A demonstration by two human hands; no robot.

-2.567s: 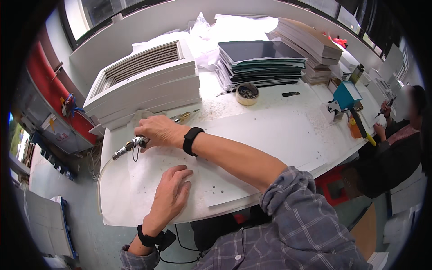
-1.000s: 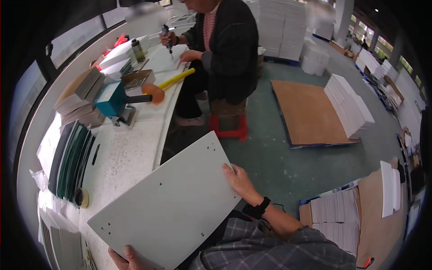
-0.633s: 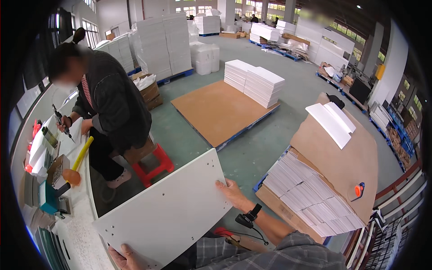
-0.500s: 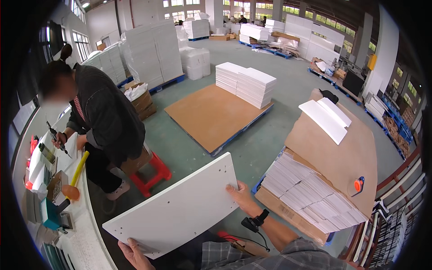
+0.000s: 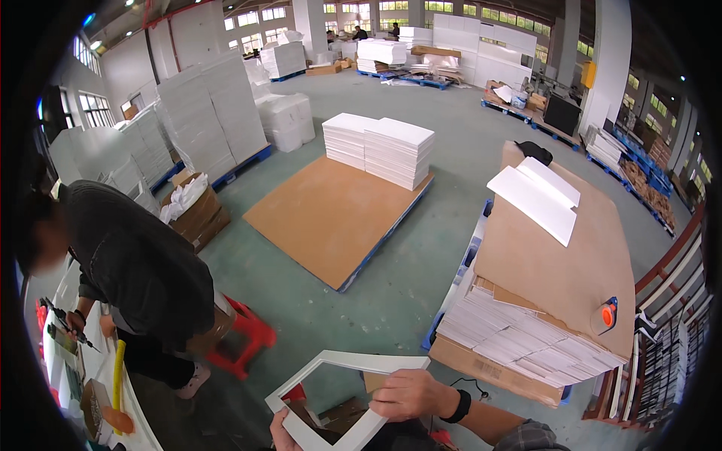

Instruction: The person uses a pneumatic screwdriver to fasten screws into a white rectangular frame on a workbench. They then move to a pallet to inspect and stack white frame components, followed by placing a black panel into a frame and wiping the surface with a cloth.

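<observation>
I hold a white frame-shaped piece (image 5: pixel 347 358) low in front of me, tilted. Through its opening, red and brown things show. My left hand (image 5: pixel 283 433) grips its near left edge; only part of that hand is in the picture. My right hand (image 5: pixel 410 394) is closed over its right side, fingers bent around the edge, with a dark band on the wrist. At the left, a co-worker (image 5: pixel 135 255) bends over a white workbench (image 5: pixel 139 410), a dark power screwdriver (image 5: pixel 64 319) in one hand. A yellow-handled mallet (image 5: pixel 118 379) lies on the bench.
A red stool (image 5: pixel 252 338) stands under the co-worker. Ahead, a pallet topped with brown board (image 5: pixel 316 225) bears stacked white panels (image 5: pixel 380 146). To the right, a cardboard-covered stack (image 5: pixel 556 248) carries loose white boards (image 5: pixel 530 199) and an orange tape roll (image 5: pixel 608 316). A metal rack (image 5: pixel 662 353) stands beyond.
The broad white face with small holes has gone from sight; a frame with an opening now shows between my hands. Both hands are lower, and my right hand has turned over. The view has shifted right.
</observation>
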